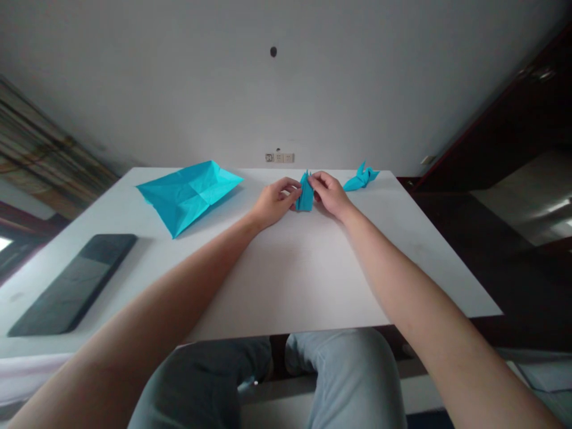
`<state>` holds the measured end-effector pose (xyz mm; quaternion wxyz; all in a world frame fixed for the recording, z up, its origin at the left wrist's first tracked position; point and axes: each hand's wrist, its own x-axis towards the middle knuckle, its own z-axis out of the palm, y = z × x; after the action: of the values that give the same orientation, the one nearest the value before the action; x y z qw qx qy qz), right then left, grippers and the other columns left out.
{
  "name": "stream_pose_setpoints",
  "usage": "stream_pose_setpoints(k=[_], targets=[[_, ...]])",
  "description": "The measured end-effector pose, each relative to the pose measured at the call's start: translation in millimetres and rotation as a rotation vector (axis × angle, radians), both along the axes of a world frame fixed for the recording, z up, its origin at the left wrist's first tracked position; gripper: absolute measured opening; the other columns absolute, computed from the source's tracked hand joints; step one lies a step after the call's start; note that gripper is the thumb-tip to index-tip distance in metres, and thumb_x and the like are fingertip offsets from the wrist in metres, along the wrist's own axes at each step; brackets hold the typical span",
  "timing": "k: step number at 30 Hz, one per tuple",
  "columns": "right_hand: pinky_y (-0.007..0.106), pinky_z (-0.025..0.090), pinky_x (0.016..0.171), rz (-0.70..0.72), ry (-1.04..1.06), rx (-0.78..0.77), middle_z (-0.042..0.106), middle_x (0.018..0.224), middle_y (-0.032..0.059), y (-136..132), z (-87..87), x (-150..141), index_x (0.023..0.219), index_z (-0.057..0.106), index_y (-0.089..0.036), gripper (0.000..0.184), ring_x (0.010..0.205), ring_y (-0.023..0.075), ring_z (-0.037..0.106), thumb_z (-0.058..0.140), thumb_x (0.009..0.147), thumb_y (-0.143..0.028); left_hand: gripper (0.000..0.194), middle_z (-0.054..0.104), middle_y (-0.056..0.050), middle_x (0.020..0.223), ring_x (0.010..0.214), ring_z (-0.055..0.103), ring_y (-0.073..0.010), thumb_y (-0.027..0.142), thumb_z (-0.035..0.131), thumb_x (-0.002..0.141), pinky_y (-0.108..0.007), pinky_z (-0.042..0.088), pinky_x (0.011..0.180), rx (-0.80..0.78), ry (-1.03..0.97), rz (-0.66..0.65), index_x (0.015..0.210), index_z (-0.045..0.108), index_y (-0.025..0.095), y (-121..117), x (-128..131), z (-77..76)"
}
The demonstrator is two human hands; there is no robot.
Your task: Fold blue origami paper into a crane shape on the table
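A small folded piece of blue paper (305, 194) stands upright near the far middle of the white table (286, 274). My left hand (274, 202) pinches its left side with fingers closed. My right hand (329, 192) pinches its top right edge, fingers also closed. Both forearms reach out over the table from the near edge.
A large creased sheet of blue paper (190, 192) lies flat at the far left. A finished blue folded figure (363, 177) sits at the far right. A dark phone (75, 283) lies at the near left. A wall socket (279, 157) is behind the table.
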<state>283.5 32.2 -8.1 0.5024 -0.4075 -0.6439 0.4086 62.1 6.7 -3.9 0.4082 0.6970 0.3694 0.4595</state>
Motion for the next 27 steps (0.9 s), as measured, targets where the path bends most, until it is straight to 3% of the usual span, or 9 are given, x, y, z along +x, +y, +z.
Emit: stream_pose_setpoints(k=[4,9,12,17,21,27], targets=[[0.031,0.041,0.058,0.007,0.075,-0.007,0.067,0.083,-0.0077,1,-5.7,0,0.114,0.054,-0.034,0.073,0.061,0.0149,0.054,0.098,0.08,-0.082,0.02,0.084,-0.004,0.098,0.072,0.074,-0.0115,0.023,0.083,0.098,-0.024,0.06,0.069,0.018,0.067,0.026,0.116,0.078,0.017,-4,0,4.3],[0.03,0.045,0.062,0.052,0.039,0.029,0.07,0.094,-0.0043,1,-4.2,0,0.1,0.055,-0.031,0.049,0.069,0.0129,0.056,0.093,0.083,-0.056,0.023,0.074,0.001,0.081,0.072,0.067,-0.0114,0.027,0.089,0.094,-0.025,0.056,0.071,0.031,0.066,0.051,0.111,0.077,0.017,-5,0,4.5],[0.031,0.047,0.065,0.076,0.023,-0.013,0.066,0.087,-0.0037,-3,1.0,-1,0.097,0.061,-0.028,0.038,0.071,0.0144,0.057,0.086,0.086,-0.054,0.028,0.073,0.001,0.084,0.075,0.067,-0.0121,0.029,0.093,0.092,-0.024,0.053,0.069,0.043,0.065,0.072,0.111,0.076,0.019,-4,0,3.1],[0.031,0.045,0.065,0.109,-0.048,-0.032,0.064,0.081,-0.0041,-9,5.7,-5,0.091,0.064,-0.026,0.049,0.069,0.0144,0.056,0.089,0.087,-0.069,0.035,0.075,0.0,0.089,0.076,0.069,-0.0126,0.031,0.099,0.089,-0.023,0.051,0.066,0.082,0.099,0.11,0.11,0.073,0.02,-3,-2,4.0],[0.031,0.045,0.065,0.083,-0.013,-0.042,0.063,0.077,-0.0049,-7,3.7,-6,0.086,0.063,-0.026,0.042,0.068,0.0143,0.056,0.087,0.085,-0.061,0.043,0.077,0.0,0.104,0.071,0.07,-0.0088,0.029,0.096,0.092,-0.022,0.053,0.064,0.092,0.039,0.079,0.124,0.067,0.022,-1,-2,1.0],[0.03,0.046,0.066,0.062,0.08,-0.062,0.064,0.073,-0.0054,-5,4.9,-5,0.085,0.062,-0.028,0.033,0.067,0.0144,0.057,0.082,0.084,-0.054,0.024,0.081,-0.005,0.119,0.071,0.071,-0.0057,0.028,0.084,0.102,-0.018,0.055,0.064,0.105,0.01,0.086,0.121,0.07,0.021,4,-2,-5.3]])
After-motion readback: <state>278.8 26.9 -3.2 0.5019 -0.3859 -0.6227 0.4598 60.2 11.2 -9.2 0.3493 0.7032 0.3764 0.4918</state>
